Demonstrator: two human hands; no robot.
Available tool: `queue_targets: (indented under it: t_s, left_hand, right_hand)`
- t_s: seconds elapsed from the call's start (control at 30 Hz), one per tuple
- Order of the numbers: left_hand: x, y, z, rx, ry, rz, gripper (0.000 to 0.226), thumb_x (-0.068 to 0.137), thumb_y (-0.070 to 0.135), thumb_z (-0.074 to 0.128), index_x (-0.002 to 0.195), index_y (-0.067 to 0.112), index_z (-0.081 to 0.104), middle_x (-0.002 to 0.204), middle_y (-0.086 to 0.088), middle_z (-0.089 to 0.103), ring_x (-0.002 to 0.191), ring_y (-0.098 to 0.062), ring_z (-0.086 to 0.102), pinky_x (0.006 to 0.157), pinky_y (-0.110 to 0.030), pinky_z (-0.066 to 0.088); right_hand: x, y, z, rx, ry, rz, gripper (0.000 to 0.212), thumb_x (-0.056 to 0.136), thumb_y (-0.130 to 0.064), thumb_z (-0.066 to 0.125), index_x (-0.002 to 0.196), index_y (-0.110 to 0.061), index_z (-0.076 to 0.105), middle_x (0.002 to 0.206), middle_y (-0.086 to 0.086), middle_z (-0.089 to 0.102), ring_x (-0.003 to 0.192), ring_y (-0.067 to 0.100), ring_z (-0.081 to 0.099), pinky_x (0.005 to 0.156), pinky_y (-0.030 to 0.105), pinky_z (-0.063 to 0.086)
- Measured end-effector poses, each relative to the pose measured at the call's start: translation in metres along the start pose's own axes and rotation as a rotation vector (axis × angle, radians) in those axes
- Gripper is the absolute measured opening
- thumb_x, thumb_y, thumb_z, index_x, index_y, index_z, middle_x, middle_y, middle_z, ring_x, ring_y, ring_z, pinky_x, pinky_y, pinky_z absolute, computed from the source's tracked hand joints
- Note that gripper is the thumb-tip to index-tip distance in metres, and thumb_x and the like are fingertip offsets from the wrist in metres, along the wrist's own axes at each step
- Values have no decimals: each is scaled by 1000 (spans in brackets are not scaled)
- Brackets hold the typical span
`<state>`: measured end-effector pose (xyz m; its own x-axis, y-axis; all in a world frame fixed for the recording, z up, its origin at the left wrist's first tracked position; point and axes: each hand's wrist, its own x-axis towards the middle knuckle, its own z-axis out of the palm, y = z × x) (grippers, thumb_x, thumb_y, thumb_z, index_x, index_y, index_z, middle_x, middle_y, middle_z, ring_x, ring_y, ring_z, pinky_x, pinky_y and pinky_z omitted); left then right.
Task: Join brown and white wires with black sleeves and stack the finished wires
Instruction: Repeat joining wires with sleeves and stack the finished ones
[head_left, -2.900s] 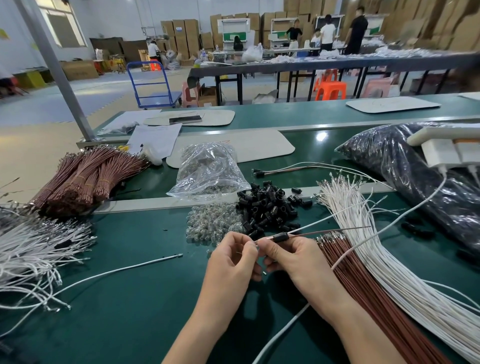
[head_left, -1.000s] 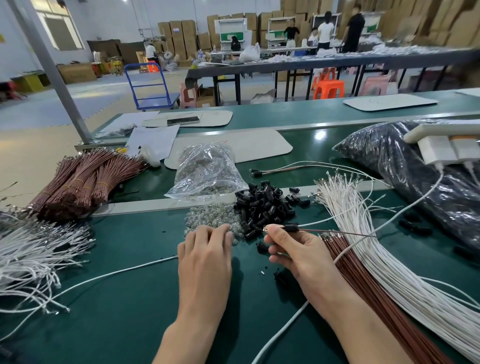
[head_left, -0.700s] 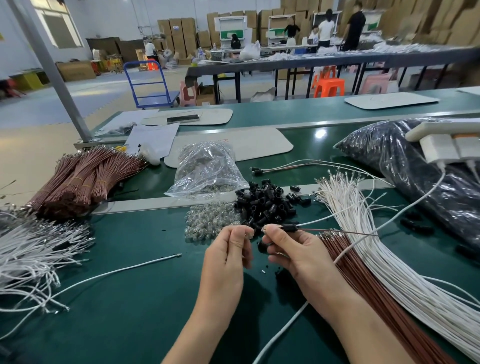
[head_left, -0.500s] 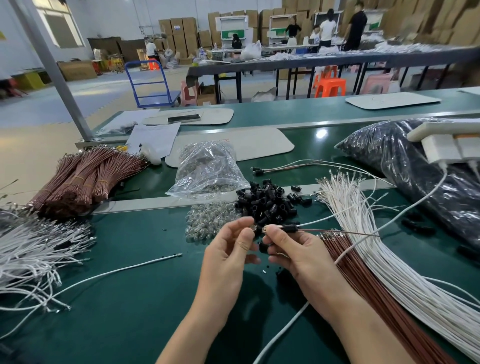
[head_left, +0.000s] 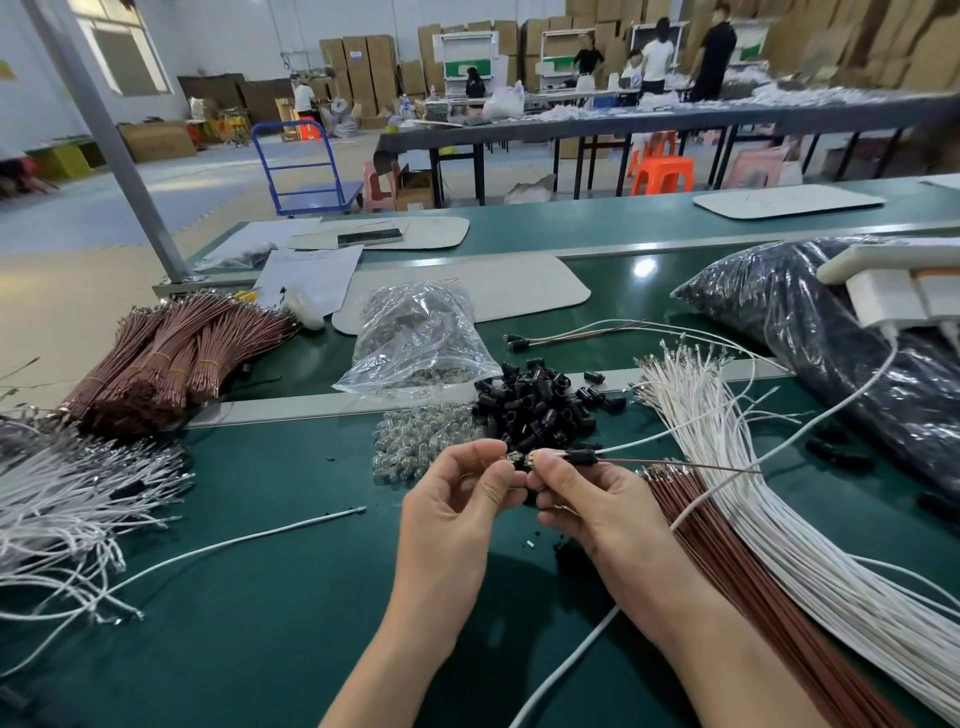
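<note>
My right hand (head_left: 587, 499) pinches the ends of a brown wire (head_left: 675, 464) and a white wire (head_left: 631, 443) that carry a black sleeve (head_left: 582, 457) just past my fingertips. My left hand (head_left: 457, 499) pinches a small clear bulb (head_left: 514, 459) against those wire ends. Behind my hands lies a heap of loose black sleeves (head_left: 540, 405) beside a heap of clear bulbs (head_left: 421, 441). Loose brown wires (head_left: 727, 561) and white wires (head_left: 779, 499) fan out to the right. Two finished wires (head_left: 571, 338) lie further back.
Bundled brown wires (head_left: 166, 353) and a tangle of white wires (head_left: 67, 499) lie at the left, with one single white wire (head_left: 234, 545) on the green belt (head_left: 260, 623). A clear bag (head_left: 415, 338) and a large dark bag (head_left: 831, 353) sit behind. A white cable (head_left: 571, 665) crosses under my right arm.
My left hand reached to the bulb heap, picked up a bulb and came back to the wire ends held by my right hand, which stayed in place.
</note>
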<state>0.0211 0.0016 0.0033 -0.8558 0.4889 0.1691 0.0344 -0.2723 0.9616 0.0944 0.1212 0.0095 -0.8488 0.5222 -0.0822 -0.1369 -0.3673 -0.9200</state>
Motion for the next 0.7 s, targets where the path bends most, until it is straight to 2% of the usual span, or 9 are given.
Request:
queue_targets:
  t_s: [0.23,0.4,0.63,0.7]
  left_hand:
    - [-1,-2,-1,30,-15,11,14,92,16,67,105,13,69,88,-4,78,87,-19,76,80,-22,58]
    - [-1,-2,-1,44,-23,-3,24,84,28,68,104,14,70,90,-5,78,89,-21,76,81,-23,58]
    - [-1,-3,-2,65,-44,18,12,94,18,66,104,14,70,91,-4,78,90,-19,76,82,-22,58]
    - [-1,-3,-2,70,-49,21,17,91,24,65,105,15,70,92,-4,78,91,-19,76,83,-23,58]
  right_hand:
    - [0,0,1,0,-2,-7,34,69,-40,80,90,-13,81,82,7,74,69,8,65,62,19,54]
    - [0,0,1,0,-15,-14,29,71,-40,79,86,-15,82,81,6,76,69,6,66,61,18,54]
    - [0,1,0,-4,-17,-20,30,71,-40,79,88,-15,82,85,8,77,70,7,67,61,18,54]
    - [0,1,-1,0,-17,-20,31,71,-40,79,89,-14,81,87,10,77,71,7,68,61,18,54]
